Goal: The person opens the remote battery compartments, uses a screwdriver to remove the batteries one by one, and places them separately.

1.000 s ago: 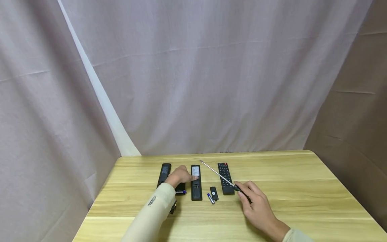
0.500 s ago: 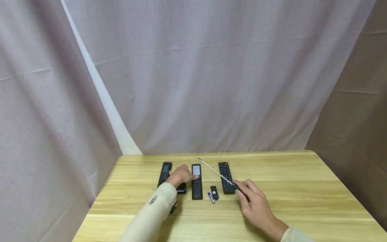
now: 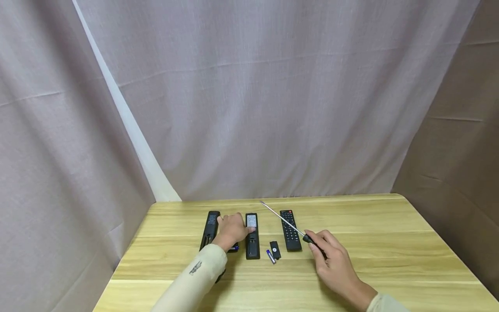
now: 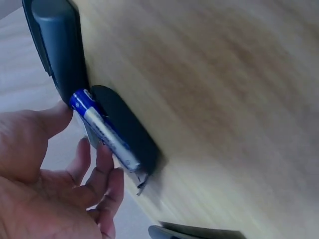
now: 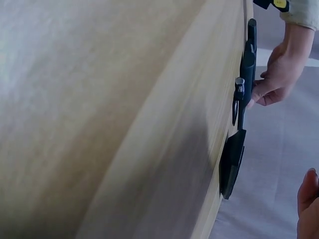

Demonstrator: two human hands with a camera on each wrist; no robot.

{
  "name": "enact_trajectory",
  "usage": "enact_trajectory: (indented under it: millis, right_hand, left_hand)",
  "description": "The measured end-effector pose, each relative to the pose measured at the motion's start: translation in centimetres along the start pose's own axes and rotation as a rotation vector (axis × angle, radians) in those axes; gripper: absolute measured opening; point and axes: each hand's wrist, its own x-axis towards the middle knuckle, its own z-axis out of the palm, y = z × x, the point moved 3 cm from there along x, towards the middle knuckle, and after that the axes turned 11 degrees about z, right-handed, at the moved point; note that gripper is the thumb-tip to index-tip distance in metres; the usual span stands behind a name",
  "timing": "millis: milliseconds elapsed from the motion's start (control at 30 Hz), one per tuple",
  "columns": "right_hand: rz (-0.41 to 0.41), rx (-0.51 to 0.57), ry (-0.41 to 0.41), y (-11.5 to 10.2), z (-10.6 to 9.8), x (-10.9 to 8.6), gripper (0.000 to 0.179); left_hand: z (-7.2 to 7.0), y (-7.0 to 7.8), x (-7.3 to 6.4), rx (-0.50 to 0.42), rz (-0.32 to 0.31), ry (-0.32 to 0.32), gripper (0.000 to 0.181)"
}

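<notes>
Left hand (image 3: 231,230), pinch unclear, seems busy by the round blue-silver battery (image 4: 104,129), needing care next; right hand (image 3: 336,265) grips the black-handled metal screwdriver (image 3: 310,241).

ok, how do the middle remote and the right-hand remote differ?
The middle remote lies back up, showing a white label; the right-hand remote lies buttons up.
The middle remote's battery bay is open; the right-hand remote's underside is hidden.
In the head view, the left hand overlaps the middle remote, while the screwdriver crosses the right-hand remote.
Shared: both black, long and narrow.
</notes>
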Motion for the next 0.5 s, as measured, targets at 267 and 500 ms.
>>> enact_trajectory:
  millis: [267,500]
  right_hand:
    - [-0.029,-0.016,0.042,0.1,-0.3,0.0,0.039]
    - [-0.007,-0.055,0.059,0.4,-0.6,-0.4,0.042]
  left_hand:
    - [0.4,0.1,-1.3,-0.196,0.056,0.203,0.039]
    - [-0.6,-1.1,-4.2,-0.258,0.065,0.337,0.032]
